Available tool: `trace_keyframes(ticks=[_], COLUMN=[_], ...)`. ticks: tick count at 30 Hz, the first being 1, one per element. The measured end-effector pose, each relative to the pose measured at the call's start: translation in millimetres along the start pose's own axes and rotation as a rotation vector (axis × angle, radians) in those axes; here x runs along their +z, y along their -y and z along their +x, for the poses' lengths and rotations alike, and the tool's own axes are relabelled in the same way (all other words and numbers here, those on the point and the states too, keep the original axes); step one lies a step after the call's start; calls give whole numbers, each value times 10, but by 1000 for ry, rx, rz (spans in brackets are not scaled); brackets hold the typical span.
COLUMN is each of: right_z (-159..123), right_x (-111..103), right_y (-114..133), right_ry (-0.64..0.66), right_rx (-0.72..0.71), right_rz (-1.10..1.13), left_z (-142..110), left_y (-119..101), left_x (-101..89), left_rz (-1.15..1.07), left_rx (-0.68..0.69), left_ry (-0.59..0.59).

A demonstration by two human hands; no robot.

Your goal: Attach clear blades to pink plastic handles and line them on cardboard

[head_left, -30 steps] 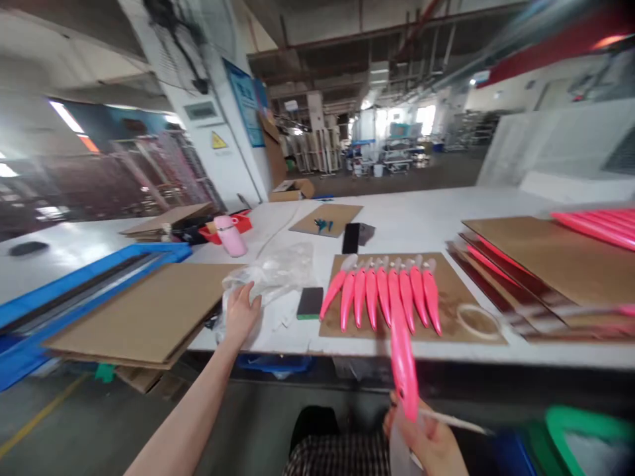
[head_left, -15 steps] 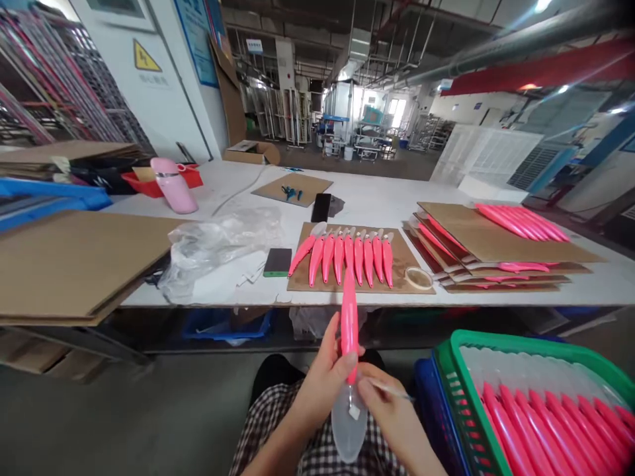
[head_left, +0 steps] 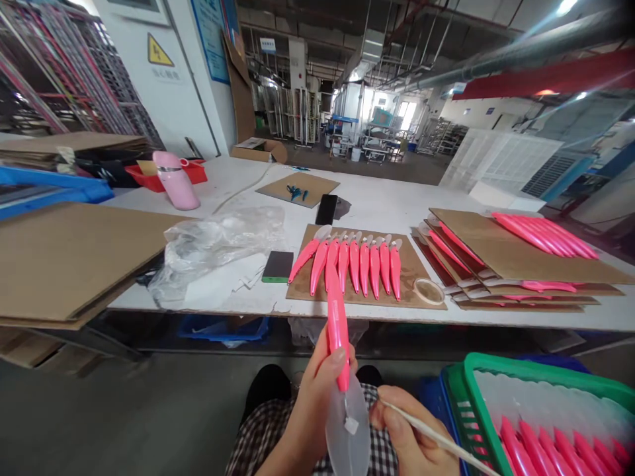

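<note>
My left hand (head_left: 320, 390) is closed round the body of a pink fishing lure (head_left: 337, 324), its clear paddle-shaped lip (head_left: 342, 439) pointing down over my lap. On that lip sits a small white square tab (head_left: 352, 425). Just right of the lip, apart from it, my right hand (head_left: 407, 430) pinches a thin pale stick-like tool (head_left: 436, 436), its tip near my fingers. In front of me on the table, a row of similar pink lures (head_left: 364, 264) lies on a cardboard sheet (head_left: 307, 291), beside a roll of tape (head_left: 429, 291).
To the right rise stacked cardboard sheets (head_left: 476, 244) layered with lures. Below them a green basket (head_left: 471, 370) holds several more. A dark block with a green edge (head_left: 278, 266), plastic film (head_left: 223, 238), a phone (head_left: 326, 209) and a pink bottle (head_left: 176, 182) occupy the table.
My right hand has drawn away from the lure's lip to the right, with the pale tool now plainly visible. The lure has shifted slightly left and down; the camera view has turned a little.
</note>
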State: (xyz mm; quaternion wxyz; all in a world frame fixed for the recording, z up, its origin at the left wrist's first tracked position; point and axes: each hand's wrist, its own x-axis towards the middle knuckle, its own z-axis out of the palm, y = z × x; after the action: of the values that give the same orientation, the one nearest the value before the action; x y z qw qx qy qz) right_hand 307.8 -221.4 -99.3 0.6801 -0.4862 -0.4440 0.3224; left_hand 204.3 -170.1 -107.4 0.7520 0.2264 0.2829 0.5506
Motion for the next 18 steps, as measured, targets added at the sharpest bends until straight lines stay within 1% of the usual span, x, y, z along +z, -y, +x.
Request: trace_keyframes(ticks=[3,8,10,12,14,16,18], right_z=[51,110,134,145,139,124,110], right_x=[-40,-135,-172,-210,-242,-267,-279], right_y=[-58,-133,-150,-162,-168,-166,-152], right_ry=[-23,-20,-40,-69,-107,-134,-112], right_rx=[11,-58,-13,82,146,156,118], right_rz=[-48,-135,-144,-136,-125,-117,-94], left_z=[20,87,111,124,128,129,129], left_y=[25,108,135,151,158,166,180], left_x=[31,104,139,175,210,240,258], left_rz=[35,-3,3,10,9,0,-4], left_rx=[-16,-28,-37,-56,-68,-64,-49], left_ry=[-52,-77,-100,-108,-106,-104,-112])
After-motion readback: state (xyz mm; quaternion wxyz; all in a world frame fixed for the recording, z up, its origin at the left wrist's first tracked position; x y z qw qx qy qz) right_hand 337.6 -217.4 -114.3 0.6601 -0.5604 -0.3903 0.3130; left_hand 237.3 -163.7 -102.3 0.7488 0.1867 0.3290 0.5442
